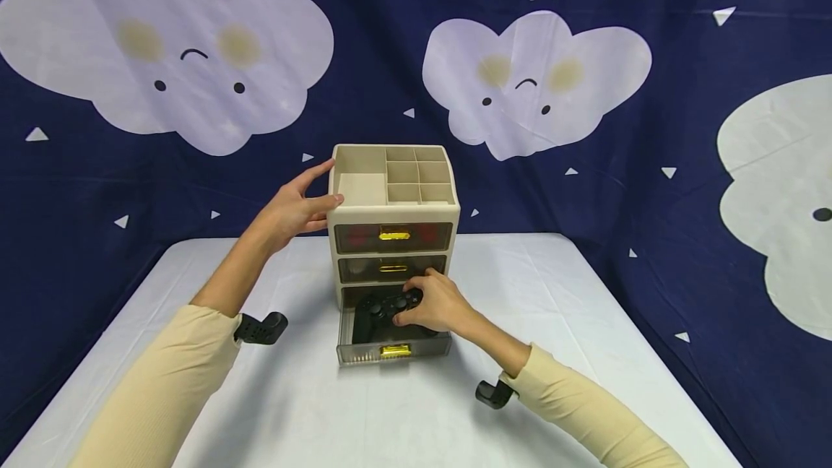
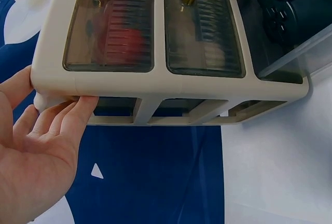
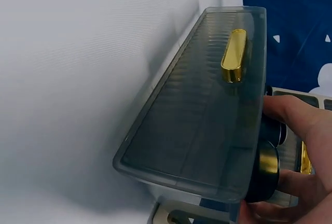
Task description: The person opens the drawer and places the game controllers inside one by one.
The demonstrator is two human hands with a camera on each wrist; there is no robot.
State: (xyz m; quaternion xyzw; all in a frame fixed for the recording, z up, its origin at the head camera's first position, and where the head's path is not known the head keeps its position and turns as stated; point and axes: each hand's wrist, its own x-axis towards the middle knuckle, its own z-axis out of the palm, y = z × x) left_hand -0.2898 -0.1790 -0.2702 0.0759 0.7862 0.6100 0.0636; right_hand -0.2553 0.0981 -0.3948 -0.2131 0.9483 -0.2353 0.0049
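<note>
A cream desktop drawer organizer (image 1: pixel 393 214) stands on the white table, with smoky see-through drawers and gold handles. My left hand (image 1: pixel 289 211) rests against its upper left side, thumb on the top edge and fingers extended along the side frame. The bottom drawer (image 1: pixel 349 354) is pulled out. A black game controller (image 1: pixel 365 315) lies in it, and my right hand (image 1: pixel 438 303) grips the controller's right part between thumb and fingers. In the right wrist view, the drawer front (image 3: pixel 192 115) hides much of the controller (image 3: pixel 265 175).
The organizer's top has one large compartment (image 1: pixel 360 190) and several small ones (image 1: pixel 403 172). Reddish contents show dimly through the closed top drawer (image 1: pixel 357 238). White cloth (image 1: pixel 312 410) covers the table, and a dark blue cloud-print curtain (image 1: pixel 370 78) hangs behind.
</note>
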